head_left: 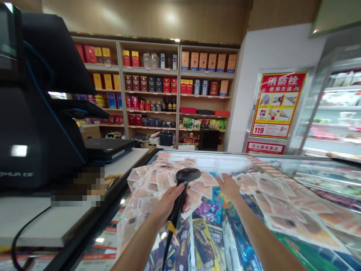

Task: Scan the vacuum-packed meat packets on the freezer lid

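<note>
My left hand [173, 201] is closed around the handle of a black barcode scanner [188, 174], its head upright and its cable running down from a yellow-banded base. Farther right, my right hand [228, 186] reaches forward, low over the goods, with fingers stretched out and apart. Nothing shows in it; part of the fingers is hard to make out. Flat clear packets with pale round contents [158, 178] lie spread to the left and behind the scanner. More such packets [278, 199] spread out to the right. Between my arms are colourful snack bags [207, 241], below the hands.
A black cash register terminal [36, 124] stands on a white counter [42, 226] at the left. Shelves with boxes and bottles [152, 84] line the back wall. A red fire hydrant sign [278, 105] hangs at the right, beside a lit refrigerated display [338, 109].
</note>
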Demonstrator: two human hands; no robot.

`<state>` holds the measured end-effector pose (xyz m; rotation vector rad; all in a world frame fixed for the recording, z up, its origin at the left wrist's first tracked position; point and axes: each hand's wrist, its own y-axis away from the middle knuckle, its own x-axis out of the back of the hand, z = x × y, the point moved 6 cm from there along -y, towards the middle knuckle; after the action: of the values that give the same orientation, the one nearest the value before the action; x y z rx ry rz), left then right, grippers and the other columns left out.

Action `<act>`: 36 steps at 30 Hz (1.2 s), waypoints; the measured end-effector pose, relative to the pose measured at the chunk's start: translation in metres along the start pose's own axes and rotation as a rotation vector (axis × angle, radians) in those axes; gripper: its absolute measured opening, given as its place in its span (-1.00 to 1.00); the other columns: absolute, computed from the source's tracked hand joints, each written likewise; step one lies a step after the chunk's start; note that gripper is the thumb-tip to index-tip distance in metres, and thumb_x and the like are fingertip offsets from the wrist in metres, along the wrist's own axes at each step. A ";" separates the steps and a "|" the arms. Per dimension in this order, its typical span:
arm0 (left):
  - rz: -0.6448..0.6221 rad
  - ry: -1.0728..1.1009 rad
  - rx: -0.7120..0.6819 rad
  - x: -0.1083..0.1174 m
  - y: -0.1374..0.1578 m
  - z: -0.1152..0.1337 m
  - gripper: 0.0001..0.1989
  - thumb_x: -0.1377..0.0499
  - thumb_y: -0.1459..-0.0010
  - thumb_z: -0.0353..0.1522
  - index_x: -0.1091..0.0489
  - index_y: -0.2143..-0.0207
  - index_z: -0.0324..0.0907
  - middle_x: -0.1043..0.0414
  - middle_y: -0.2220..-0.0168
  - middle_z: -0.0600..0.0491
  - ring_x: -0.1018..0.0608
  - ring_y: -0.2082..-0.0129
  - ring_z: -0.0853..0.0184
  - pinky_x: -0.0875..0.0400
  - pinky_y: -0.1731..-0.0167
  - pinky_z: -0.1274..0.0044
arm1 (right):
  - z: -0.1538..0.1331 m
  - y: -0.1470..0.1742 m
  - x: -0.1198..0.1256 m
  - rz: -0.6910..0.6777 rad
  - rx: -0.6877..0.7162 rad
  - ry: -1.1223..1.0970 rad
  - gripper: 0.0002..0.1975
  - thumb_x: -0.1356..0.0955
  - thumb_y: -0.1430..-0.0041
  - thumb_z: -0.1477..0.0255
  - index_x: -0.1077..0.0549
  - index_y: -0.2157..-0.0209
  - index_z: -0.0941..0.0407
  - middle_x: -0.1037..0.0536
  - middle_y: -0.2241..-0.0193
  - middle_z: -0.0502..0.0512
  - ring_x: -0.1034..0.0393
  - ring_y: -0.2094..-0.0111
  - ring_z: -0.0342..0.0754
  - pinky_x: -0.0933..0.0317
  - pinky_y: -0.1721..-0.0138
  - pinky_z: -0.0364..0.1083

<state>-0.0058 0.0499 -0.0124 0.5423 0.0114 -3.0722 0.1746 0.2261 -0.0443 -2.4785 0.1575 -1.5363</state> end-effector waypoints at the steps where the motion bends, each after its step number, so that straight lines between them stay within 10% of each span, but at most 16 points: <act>1: 0.000 0.004 -0.007 0.001 0.000 0.001 -0.68 -0.04 0.04 -0.16 -0.27 0.39 -0.26 -0.27 0.64 0.14 -0.29 0.73 0.52 -0.12 0.71 0.64 | -0.010 -0.001 -0.008 -0.038 -0.007 0.001 -0.46 -0.09 -0.01 0.13 -0.22 0.08 0.21 -0.40 0.20 0.28 -0.22 0.10 0.11 -0.07 0.16 0.04; 13: 0.030 0.005 -0.014 0.005 0.005 0.010 -0.68 -0.07 0.06 -0.17 -0.27 0.35 -0.23 -0.25 0.63 0.16 -0.28 0.72 0.52 -0.09 0.70 0.65 | -0.043 -0.003 -0.022 -0.184 -0.064 -0.032 -0.36 -0.31 0.30 0.11 -0.25 0.16 0.19 -0.33 0.12 0.32 -0.11 0.04 0.24 -0.02 0.15 0.21; 36: -0.144 0.030 -0.014 -0.008 0.005 -0.003 -0.69 -0.05 0.05 -0.18 -0.27 0.39 -0.28 -0.27 0.66 0.13 -0.31 0.74 0.51 -0.12 0.73 0.65 | 0.017 -0.003 -0.013 0.223 -0.068 -0.790 -0.56 -0.25 0.18 0.20 -0.39 0.29 0.19 -0.51 0.47 0.12 -0.37 0.43 0.02 -0.19 0.50 -0.12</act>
<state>0.0031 0.0446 -0.0122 0.6133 0.0756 -3.2006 0.1834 0.2339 -0.0625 -2.7906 0.3319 -0.4065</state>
